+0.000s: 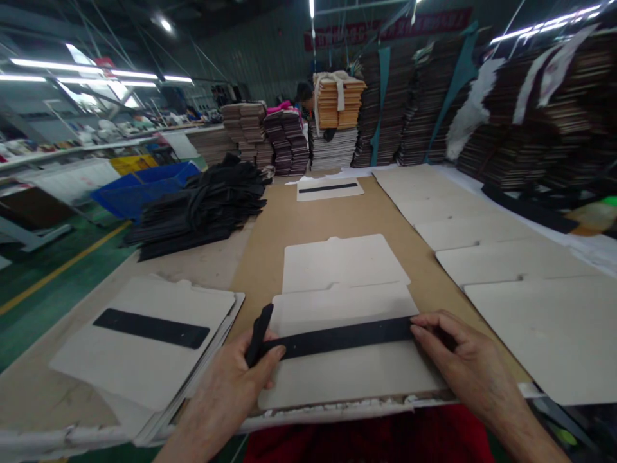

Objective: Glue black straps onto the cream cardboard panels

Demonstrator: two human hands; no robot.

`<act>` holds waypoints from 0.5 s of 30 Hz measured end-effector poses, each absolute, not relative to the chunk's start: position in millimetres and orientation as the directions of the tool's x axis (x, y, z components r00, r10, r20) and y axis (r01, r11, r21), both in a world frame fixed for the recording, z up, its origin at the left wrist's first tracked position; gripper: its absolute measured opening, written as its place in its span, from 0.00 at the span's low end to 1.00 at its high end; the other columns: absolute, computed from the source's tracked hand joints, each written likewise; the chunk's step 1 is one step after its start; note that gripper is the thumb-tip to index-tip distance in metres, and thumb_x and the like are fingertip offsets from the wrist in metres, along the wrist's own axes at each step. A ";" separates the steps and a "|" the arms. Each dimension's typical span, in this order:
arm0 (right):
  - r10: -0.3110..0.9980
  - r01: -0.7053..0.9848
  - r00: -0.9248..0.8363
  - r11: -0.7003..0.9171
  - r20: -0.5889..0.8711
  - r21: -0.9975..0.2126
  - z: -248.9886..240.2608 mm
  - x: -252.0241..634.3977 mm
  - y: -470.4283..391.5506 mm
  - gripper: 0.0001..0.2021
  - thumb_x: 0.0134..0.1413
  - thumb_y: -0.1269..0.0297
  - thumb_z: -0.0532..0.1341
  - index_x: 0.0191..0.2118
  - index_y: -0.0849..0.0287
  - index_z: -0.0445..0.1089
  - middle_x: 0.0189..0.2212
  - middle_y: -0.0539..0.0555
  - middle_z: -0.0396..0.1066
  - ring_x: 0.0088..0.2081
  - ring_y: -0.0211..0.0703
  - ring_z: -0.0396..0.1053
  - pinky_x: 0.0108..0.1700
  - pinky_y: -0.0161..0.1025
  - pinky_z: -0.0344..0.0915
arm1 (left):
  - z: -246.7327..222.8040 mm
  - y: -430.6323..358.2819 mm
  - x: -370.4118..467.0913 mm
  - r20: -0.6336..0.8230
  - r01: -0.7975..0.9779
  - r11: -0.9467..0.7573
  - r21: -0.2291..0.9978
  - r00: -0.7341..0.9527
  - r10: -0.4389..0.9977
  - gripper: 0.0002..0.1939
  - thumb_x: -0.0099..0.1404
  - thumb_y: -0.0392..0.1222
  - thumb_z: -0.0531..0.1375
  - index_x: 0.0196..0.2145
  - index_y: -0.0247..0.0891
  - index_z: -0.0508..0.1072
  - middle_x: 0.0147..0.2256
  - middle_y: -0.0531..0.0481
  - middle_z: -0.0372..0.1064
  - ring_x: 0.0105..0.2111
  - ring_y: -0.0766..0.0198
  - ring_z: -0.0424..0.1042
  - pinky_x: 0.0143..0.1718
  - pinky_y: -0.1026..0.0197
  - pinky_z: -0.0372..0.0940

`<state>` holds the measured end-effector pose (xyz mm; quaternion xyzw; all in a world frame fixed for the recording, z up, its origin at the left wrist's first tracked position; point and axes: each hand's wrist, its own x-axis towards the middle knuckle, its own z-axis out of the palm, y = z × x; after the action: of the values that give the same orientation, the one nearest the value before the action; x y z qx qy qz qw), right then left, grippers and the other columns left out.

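Note:
A long black strip [344, 339] lies across a cream panel [347, 379] near the table's front edge. My left hand [241, 373] pinches the strip's left end between thumb and fingers, and a further black piece [259, 334] stands up from the same grip. At the right end, the thumb and fingertips of my right hand [457, 350] are closed on the strip. Just beyond, another cream panel [340, 260] touches the front one. To the left, a stack of cream panels [139, 366] has a black strip [152, 327] lying on top.
Overlapping cream panels [540, 321] run along the right side. A black cloth pile [202, 206] lies at the back left, beside a blue bin [144, 186]. Far back on the brown board [284, 218] is a small panel [330, 188] with a black strip. Tall fabric stacks stand behind.

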<state>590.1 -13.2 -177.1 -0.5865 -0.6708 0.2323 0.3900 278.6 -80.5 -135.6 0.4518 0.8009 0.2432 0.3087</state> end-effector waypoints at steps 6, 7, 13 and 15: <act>0.970 0.610 0.026 0.176 0.242 -0.773 -179.5 586.5 -11.5 0.12 0.50 0.53 0.60 0.30 0.53 0.76 0.26 0.50 0.76 0.29 0.42 0.73 0.31 0.36 0.68 | -140.6 -74.7 276.7 -0.247 0.569 0.473 0.673 -0.430 0.869 0.19 0.55 0.58 0.60 0.36 0.41 0.72 0.15 0.60 0.61 0.19 0.61 0.67 0.24 0.62 0.57; 0.969 0.611 0.031 0.175 0.245 -0.772 -180.2 585.8 -11.0 0.12 0.50 0.53 0.59 0.30 0.54 0.76 0.27 0.50 0.76 0.29 0.42 0.73 0.32 0.37 0.68 | -141.3 -73.8 276.4 -0.250 0.569 0.479 0.668 -0.435 0.865 0.20 0.55 0.59 0.59 0.37 0.41 0.72 0.15 0.60 0.61 0.20 0.60 0.67 0.25 0.62 0.57; 0.964 0.631 0.024 0.191 0.265 -0.752 -184.6 584.0 -7.7 0.12 0.51 0.54 0.59 0.30 0.54 0.76 0.27 0.50 0.76 0.29 0.42 0.73 0.33 0.37 0.68 | -140.0 -69.6 279.8 -0.250 0.578 0.482 0.659 -0.436 0.864 0.21 0.52 0.60 0.58 0.36 0.41 0.72 0.15 0.59 0.61 0.19 0.59 0.66 0.24 0.61 0.57; 0.962 0.638 0.019 0.199 0.273 -0.744 -185.8 583.9 -6.9 0.11 0.52 0.55 0.59 0.30 0.54 0.76 0.28 0.50 0.76 0.29 0.42 0.73 0.33 0.37 0.68 | -140.1 -68.9 280.4 -0.244 0.575 0.480 0.663 -0.440 0.864 0.22 0.52 0.60 0.59 0.35 0.41 0.72 0.15 0.59 0.61 0.19 0.60 0.65 0.24 0.61 0.57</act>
<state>583.9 -6.9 -185.8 -0.5978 -0.6689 0.2077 0.3900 280.4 -68.9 -140.1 0.4439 0.8105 0.2510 0.2882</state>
